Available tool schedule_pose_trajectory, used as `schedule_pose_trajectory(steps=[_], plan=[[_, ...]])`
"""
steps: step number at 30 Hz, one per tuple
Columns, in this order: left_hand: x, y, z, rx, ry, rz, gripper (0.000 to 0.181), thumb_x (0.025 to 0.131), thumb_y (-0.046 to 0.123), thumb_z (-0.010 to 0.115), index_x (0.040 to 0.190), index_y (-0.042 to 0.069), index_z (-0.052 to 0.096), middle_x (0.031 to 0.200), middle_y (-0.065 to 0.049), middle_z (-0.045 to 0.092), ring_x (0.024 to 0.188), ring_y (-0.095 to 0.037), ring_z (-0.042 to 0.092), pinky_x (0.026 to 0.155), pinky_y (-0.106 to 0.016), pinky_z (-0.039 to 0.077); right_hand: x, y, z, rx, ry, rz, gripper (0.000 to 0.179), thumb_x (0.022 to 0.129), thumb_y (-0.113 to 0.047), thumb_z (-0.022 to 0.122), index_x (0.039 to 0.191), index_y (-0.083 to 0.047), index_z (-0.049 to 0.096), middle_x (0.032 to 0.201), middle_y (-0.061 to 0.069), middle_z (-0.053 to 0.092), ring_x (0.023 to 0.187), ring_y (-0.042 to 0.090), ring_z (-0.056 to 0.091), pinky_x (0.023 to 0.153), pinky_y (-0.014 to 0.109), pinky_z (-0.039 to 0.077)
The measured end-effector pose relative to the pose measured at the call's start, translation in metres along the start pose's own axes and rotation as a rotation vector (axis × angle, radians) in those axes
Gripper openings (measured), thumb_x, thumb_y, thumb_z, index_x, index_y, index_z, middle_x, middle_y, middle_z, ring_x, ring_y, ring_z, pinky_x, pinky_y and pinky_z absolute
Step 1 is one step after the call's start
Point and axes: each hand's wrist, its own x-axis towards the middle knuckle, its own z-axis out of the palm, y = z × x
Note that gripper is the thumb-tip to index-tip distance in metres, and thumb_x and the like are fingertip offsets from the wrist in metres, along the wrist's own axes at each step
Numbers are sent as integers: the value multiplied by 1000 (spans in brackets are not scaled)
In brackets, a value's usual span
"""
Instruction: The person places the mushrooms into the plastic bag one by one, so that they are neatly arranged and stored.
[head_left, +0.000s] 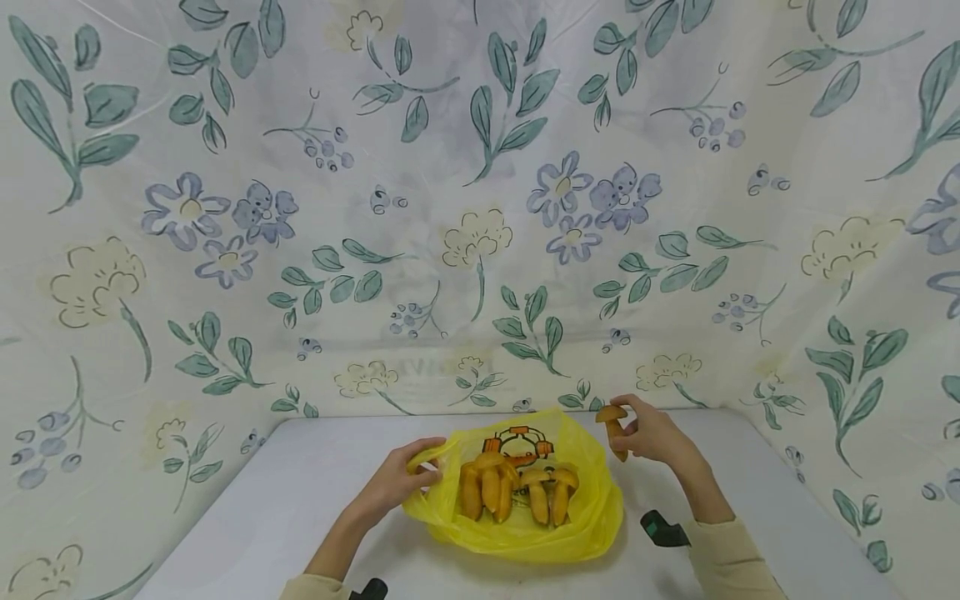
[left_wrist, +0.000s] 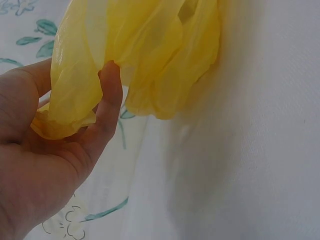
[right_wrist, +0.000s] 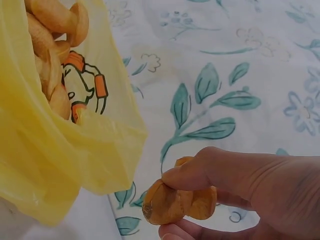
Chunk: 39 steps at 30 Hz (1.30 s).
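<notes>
A yellow plastic bag [head_left: 525,546] lies on the white table with its mouth open, several brown-capped mushrooms [head_left: 491,487] inside it and an orange-and-black print on its inner wall. My left hand [head_left: 397,479] grips the bag's left handle. In the left wrist view, the thin yellow film [left_wrist: 150,60] passes between the thumb and the curled fingers. To the right of the bag, my right hand [head_left: 654,429] pinches a single mushroom [head_left: 613,425], cap up and stem down. The right wrist view shows this mushroom [right_wrist: 165,202] between thumb and fingers, apart from the bag.
Behind the table [head_left: 300,467] hangs a white cloth [head_left: 420,292] printed with leaves and flowers, which also covers the sides. Dark wrist cameras sit near both sleeves, the right one [head_left: 663,531] beside the bag's lower right.
</notes>
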Motion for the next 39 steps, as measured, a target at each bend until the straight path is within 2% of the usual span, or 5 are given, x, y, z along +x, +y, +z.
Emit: schedule_pose_trajectory(steps=[14,20,29,39], plan=[[0,1,0,5,2,-10,54,88,16,68,140,13,53,121,-13,62,95,-19,63,80,-34,57,3,-6,10,-2,-5,-26,66,80,-12,74,139,-8,46,88,9,65,70,18,56,63,27,49],[2,0,1,-2,4,-12,54,88,17,69,140,14,53,122,-12,61,97,-19,62,79,-34,57,-1,-12,8,-25,11,-51,65,80,-12,75,139,-8,46,91,10,65,72,19,57,62,29,50],[1,0,1,-3,-4,-2,54,88,17,69,139,13,53,120,-12,62,99,-19,62,79,-32,57,-3,-17,12,0,0,-43,65,78,-12,75,137,-10,47,87,7,66,71,18,57,63,28,49],[2,3,0,-20,12,-8,54,89,16,68,140,14,53,129,-14,60,101,-20,62,82,-38,57,-5,-23,14,15,5,-65,64,79,-11,75,137,-9,48,88,8,66,69,18,57,64,29,52]])
